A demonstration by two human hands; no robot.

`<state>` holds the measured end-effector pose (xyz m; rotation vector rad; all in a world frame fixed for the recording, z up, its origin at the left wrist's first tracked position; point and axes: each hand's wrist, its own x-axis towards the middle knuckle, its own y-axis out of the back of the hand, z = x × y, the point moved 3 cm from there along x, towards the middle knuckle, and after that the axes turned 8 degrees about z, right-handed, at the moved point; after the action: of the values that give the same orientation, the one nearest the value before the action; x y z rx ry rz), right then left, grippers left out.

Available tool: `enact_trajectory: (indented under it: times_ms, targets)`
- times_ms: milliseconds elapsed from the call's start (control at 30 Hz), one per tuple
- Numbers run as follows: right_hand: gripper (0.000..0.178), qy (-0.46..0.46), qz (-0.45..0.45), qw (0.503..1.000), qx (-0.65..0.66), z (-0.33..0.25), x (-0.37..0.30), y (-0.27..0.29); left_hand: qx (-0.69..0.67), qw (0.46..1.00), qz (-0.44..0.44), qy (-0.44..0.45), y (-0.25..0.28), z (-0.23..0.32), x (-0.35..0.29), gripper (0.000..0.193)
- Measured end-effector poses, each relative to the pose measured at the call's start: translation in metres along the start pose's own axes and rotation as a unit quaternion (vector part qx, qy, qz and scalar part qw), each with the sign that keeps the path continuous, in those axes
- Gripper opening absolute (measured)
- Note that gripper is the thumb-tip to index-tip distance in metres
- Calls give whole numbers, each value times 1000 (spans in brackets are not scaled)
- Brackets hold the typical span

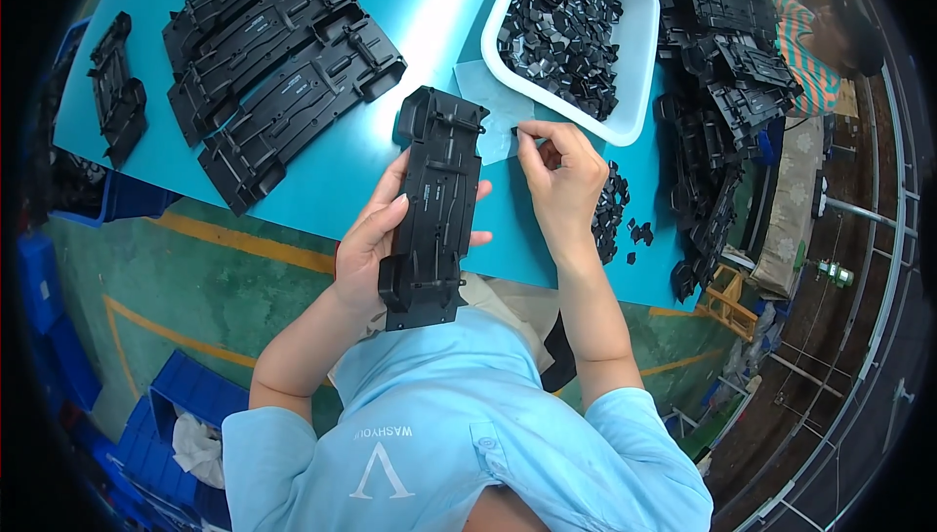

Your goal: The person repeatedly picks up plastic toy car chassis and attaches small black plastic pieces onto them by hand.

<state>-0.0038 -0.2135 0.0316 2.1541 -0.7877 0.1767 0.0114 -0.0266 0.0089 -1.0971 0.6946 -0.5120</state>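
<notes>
My left hand (373, 225) is wrapped round a long black plastic chassis-like part (437, 205), held upright over the table's near edge with its ribbed, moulded face showing. To its right, my right hand (564, 173) pinches a small black plastic piece (515, 131) between thumb and forefinger, apart from the long part. Beyond that hand stands a white plastic tub (639, 54) filled with small black pieces (558, 29). A pale translucent sheet (488, 93) lies on the table beneath the tub's near corner. Beside my right wrist is a loose heap of small black pieces (609, 215).
Several similar black parts (303, 93) lie in an overlapping row on the teal table (420, 5), with one (119, 93) alone at far left. More are piled at right (722, 73), near another person in a striped top (808, 54). Blue crates (185, 395) stand on the floor.
</notes>
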Motion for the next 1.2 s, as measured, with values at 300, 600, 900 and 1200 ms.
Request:
enact_trajectory:
  times_ms: [300,600,900,1200]
  targets:
    - [10,-236,-36,937,254,-1,1,15,3,1000,6,1,-2,0,-1,58]
    - [23,-363,-205,629,656,7,-6,17,-5,1000,9,-8,-1,0,0,55]
    - [11,-314,-171,754,551,0,-8,19,10,1000,18,13,4,-2,0,58]
    - [15,-132,-89,925,347,-15,-13,7,6,1000,9,3,0,1,-1,56]
